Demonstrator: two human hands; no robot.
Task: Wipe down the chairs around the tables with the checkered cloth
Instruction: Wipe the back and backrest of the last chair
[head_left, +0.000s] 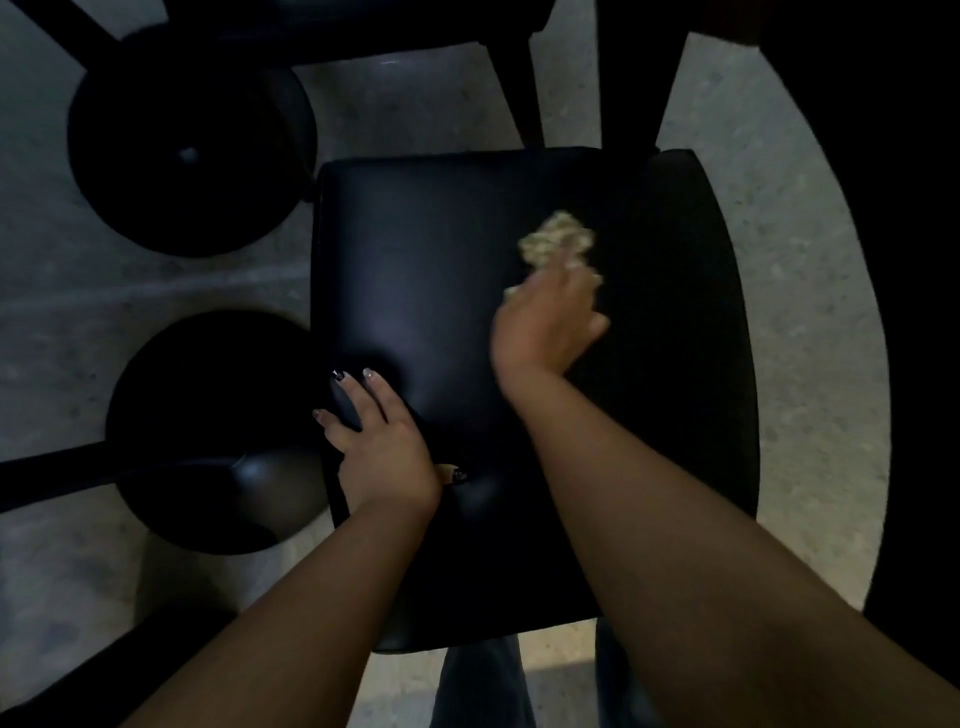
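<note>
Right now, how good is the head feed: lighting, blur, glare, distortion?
Head view: dim overall; the black chair seat shows only a faint sheen near the left hand. The right hand and cloth are motion-blurred, so the check pattern is unreadable. Wide-angle bending curves the floor edges; corners fall into black.

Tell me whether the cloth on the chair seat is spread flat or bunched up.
Bunched up. The cloth shows as a crumpled wad pressed on the black chair seat under the right hand; motion blur hides its pattern.
</note>
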